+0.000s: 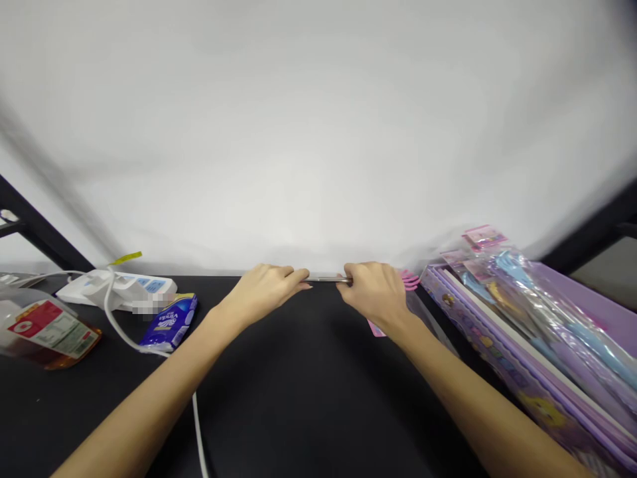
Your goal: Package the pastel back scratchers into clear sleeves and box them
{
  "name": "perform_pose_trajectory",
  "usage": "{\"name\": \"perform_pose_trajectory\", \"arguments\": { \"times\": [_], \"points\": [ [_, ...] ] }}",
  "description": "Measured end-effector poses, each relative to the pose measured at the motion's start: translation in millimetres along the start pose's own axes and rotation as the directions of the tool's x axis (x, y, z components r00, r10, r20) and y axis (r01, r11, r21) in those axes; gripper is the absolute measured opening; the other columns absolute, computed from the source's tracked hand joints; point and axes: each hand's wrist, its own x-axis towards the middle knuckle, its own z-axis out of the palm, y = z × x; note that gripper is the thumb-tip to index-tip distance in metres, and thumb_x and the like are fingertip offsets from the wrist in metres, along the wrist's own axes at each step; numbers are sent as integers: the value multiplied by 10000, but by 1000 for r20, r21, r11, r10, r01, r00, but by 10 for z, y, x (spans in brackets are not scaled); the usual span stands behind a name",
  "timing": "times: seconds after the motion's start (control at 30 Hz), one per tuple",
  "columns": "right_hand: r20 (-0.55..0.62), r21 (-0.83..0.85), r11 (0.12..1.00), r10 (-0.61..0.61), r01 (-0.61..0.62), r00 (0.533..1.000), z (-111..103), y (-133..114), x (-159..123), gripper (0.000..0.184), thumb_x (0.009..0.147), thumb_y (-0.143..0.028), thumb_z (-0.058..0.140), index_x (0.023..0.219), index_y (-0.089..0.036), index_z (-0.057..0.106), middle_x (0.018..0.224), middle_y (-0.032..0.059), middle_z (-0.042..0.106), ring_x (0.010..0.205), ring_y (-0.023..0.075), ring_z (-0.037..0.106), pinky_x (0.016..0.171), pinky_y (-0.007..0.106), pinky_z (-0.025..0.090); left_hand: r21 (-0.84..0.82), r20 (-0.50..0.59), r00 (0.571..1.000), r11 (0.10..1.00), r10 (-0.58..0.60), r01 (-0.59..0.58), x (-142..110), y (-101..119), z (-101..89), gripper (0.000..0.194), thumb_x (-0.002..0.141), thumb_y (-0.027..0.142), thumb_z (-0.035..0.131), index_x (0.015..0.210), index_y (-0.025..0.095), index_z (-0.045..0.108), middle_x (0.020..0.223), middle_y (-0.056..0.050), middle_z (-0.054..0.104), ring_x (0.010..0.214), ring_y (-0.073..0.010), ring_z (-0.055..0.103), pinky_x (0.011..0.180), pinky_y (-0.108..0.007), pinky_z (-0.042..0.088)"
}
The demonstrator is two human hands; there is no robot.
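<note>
The fingers of the left hand and right hand pinch opposite ends of a thin metal-edged slab (perhaps a phone edge-on; its faces are hidden) at the black surface's far edge. It looks stiff, light and slippery, best held by its edges.

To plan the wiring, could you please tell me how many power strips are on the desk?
1: a white power strip, back left, behind the blue tissue pack; others may be hidden.

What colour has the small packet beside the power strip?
The packet is dark blue, best in the head view.
</note>
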Motion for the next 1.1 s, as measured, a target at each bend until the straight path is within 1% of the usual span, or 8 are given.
{"name": "perform_pose_trajectory", "arguments": {
  "times": [0.17, 0.3, 0.37, 0.53, 0.77, 0.87, 0.97, 1.1],
  "points": [
    [0, -88, 969, -234, 233, 972, -78, 199, 7, 254, 885, -260, 474, 756, -171, 674, 748, 91, 703, 816, 231, 623, 681, 328, 294, -108, -35, 999, 994, -28, 24, -71, -182, 26, 322, 1006, 380, 397, 1008, 166, 637, 789, -50, 653, 705, -177, 638, 630, -264, 420],
    [95, -151, 984, -77, 91, 993, -64, 426, -26, 409, 924, -408, 423, 727, -174, 694, 727, 119, 707, 693, 242, 632, 610, 333, 256, -178, -42, 999, 984, -16, 8, -168, -314, 27, 326, 1003, 377, 407, 1002, 158, 648, 789, -51, 649, 704, -171, 629, 633, -263, 421],
    [129, -112, 992, -45, 60, 991, -9, 403, -53, 395, 916, -393, 424, 727, -186, 703, 723, 114, 711, 657, 233, 637, 567, 329, 217, -168, -31, 999, 986, 9, -14, -145, -238, 34, 336, 1007, 371, 398, 975, 153, 651, 751, -45, 635, 671, -169, 616, 617, -267, 414],
    [76, 12, 985, -173, 173, 982, 83, 101, -89, 289, 879, -282, 470, 767, -202, 725, 758, 90, 732, 688, 222, 658, 577, 323, 234, -116, -28, 997, 990, 79, -81, 23, 126, 62, 320, 1009, 341, 401, 932, 147, 643, 731, -47, 645, 655, -178, 627, 603, -274, 413],
    [39, -17, 974, -226, 227, 973, -61, -121, -122, 370, 956, -319, 410, 803, -184, 719, 782, 95, 731, 674, 229, 662, 548, 315, 203, 0, -144, 986, 997, 79, -80, 66, 315, 117, 293, 1018, 294, 374, 1054, 152, 628, 711, -26, 623, 629, -165, 600, 556, -268, 397],
    [47, -41, 981, -188, 190, 981, -60, -87, -102, 387, 959, -343, 409, 829, -181, 735, 793, 113, 736, 697, 252, 676, 550, 313, 225, 18, -165, 979, 993, 121, -120, 27, 228, 96, 271, 1001, 213, 410, 1222, 188, 565, 791, -17, 650, 677, -160, 614, 600, -272, 423],
    [67, -82, 989, -117, 122, 991, -2, 94, -50, 569, 988, -460, 313, 751, -168, 741, 737, 145, 726, 691, 271, 679, 556, 316, 253, 48, -123, 984, 992, 125, -120, -54, -33, -15, 230, 995, 251, 435, 1143, 200, 604, 782, -17, 660, 698, -167, 626, 656, -294, 446],
    [49, -173, 982, -66, 73, 997, 71, 256, -35, 590, 996, -425, 306, 723, -114, 727, 718, 191, 708, 699, 286, 670, 609, 336, 303, 136, -159, 987, 990, -12, 34, -92, -231, -186, 233, 980, 190, 409, 1042, 192, 634, 861, -59, 668, 757, -192, 620, 718, -331, 445]
  ]
}}
